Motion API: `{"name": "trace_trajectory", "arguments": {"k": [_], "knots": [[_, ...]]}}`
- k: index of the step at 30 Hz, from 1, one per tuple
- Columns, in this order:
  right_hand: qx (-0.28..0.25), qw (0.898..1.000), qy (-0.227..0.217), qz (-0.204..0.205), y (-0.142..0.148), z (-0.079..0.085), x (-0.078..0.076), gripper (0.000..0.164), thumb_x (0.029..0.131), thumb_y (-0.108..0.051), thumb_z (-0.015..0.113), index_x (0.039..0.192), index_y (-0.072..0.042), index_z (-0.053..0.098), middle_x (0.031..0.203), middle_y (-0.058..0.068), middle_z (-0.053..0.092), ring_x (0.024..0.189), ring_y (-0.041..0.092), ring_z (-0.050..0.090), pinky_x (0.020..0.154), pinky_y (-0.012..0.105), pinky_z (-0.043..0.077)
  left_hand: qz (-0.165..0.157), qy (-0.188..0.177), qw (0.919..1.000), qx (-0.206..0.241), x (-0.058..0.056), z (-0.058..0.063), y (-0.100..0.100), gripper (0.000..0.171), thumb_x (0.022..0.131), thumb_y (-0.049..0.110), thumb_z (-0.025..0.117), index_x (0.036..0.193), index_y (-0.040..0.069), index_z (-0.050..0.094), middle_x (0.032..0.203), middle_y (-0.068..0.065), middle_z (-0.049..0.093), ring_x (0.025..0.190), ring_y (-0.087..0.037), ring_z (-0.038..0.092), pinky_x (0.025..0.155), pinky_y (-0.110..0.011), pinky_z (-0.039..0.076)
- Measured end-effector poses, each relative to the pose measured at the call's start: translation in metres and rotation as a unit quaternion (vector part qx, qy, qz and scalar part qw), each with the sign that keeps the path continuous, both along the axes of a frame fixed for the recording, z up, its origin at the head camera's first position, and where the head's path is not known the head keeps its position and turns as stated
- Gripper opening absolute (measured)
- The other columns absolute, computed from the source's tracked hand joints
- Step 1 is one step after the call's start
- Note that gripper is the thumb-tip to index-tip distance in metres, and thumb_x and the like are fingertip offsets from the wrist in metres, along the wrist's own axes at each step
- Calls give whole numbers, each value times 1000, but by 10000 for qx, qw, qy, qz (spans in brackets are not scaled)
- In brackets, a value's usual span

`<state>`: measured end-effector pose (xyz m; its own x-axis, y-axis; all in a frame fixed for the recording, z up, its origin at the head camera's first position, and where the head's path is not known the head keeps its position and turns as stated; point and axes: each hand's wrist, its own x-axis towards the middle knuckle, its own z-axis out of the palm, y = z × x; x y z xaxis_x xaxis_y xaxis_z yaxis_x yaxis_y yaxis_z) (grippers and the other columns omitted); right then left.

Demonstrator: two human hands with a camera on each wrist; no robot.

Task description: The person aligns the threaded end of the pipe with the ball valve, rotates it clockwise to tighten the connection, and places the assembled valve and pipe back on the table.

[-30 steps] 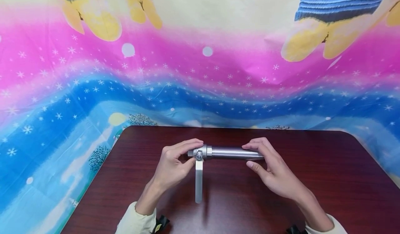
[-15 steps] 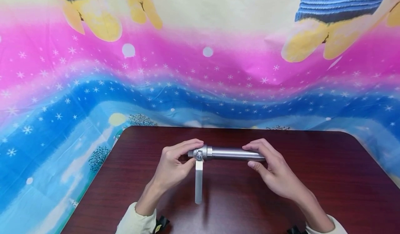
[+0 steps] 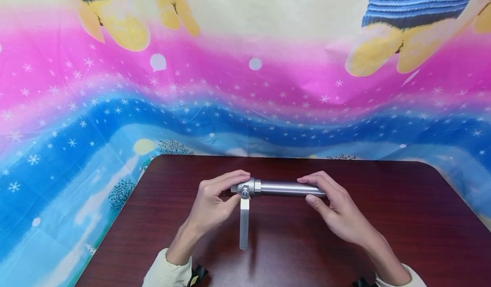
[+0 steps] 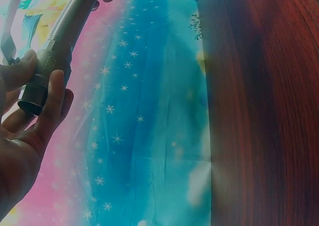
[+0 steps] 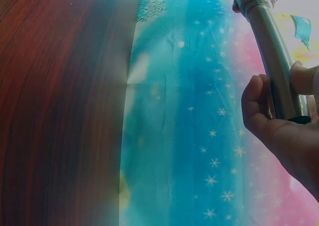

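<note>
A metal ball valve [image 3: 245, 187] is joined at its right side to a smooth steel pipe [image 3: 285, 188]; both lie level above the table in the head view. The valve's flat lever [image 3: 244, 225] points toward the person. My left hand [image 3: 212, 202] grips the valve body between thumb and fingers. With thumb and fingers round the pipe's far end, my right hand [image 3: 337, 210] holds it from the right. The left wrist view shows the valve's open end [image 4: 32, 99] near the left palm. In the right wrist view the pipe [image 5: 274, 56] runs up to the valve.
A dark red wooden table [image 3: 307, 253] with rounded far corners lies under the hands. Behind it hangs a printed cloth [image 3: 230, 87] with snowflakes and cartoon figures. Pale sleeves [image 3: 168, 270] cover the forearms, with black straps near the wrists.
The right thumb has shifted slightly along the pipe's end. The left hand, the valve and the lever look nearly still.
</note>
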<state>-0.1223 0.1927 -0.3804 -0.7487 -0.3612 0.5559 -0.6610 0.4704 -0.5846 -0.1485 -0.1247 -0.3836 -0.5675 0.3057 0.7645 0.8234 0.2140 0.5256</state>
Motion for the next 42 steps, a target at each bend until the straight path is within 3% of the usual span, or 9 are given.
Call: {"name": "trace_trajectory", "arguments": {"k": [7, 13, 25, 30, 36, 42], "knots": [[14, 10000, -79, 34, -1, -1, 1, 60, 90, 12, 76, 140, -19, 64, 134, -1, 58, 117, 4, 53, 82, 18, 45, 11, -108, 9999, 2, 1, 0, 0, 50, 74, -25, 73, 118, -3, 79, 118, -17, 79, 101, -25, 77, 61, -21, 60], [45, 10000, 73, 2, -1, 1, 1, 59, 89, 13, 76, 137, -18, 64, 129, -2, 60, 107, 4, 53, 73, 18, 45, 57, -69, 10000, -29, 1, 0, -1, 50, 74, -25, 73, 118, -2, 79, 117, -17, 80, 103, -27, 77, 65, -19, 60], [-37, 9998, 107, -154, 0, -1, -1, 50, 91, 11, 74, 132, -18, 67, 124, -10, 66, 98, 4, 58, 81, 20, 46, 29, -53, 10000, 30, 0, 0, 0, 51, 73, -25, 72, 118, -3, 79, 118, -17, 80, 104, -26, 77, 64, -20, 60], [-94, 9998, 96, -148, 0, 0, -1, 53, 92, 12, 73, 133, -21, 67, 125, -8, 67, 100, 4, 59, 85, 17, 45, 30, -27, 10000, 35, 0, 0, 1, 51, 73, -25, 73, 118, -3, 79, 118, -17, 80, 104, -26, 77, 63, -24, 61], [-18, 10000, 25, 46, -2, 1, 2, 59, 90, 13, 75, 140, -18, 63, 132, -1, 61, 111, 4, 55, 84, 17, 44, 64, -23, 10000, 10, 0, 0, 1, 49, 74, -24, 73, 118, -3, 79, 117, -17, 80, 102, -27, 78, 65, -18, 59], [62, 9999, 89, -27, -2, 0, 1, 58, 89, 15, 75, 137, -16, 64, 131, -1, 59, 114, 4, 53, 82, 19, 44, 98, -74, 9999, -24, 1, 0, 0, 49, 75, -24, 75, 118, -2, 79, 118, -17, 80, 103, -27, 77, 65, -18, 59]]}}
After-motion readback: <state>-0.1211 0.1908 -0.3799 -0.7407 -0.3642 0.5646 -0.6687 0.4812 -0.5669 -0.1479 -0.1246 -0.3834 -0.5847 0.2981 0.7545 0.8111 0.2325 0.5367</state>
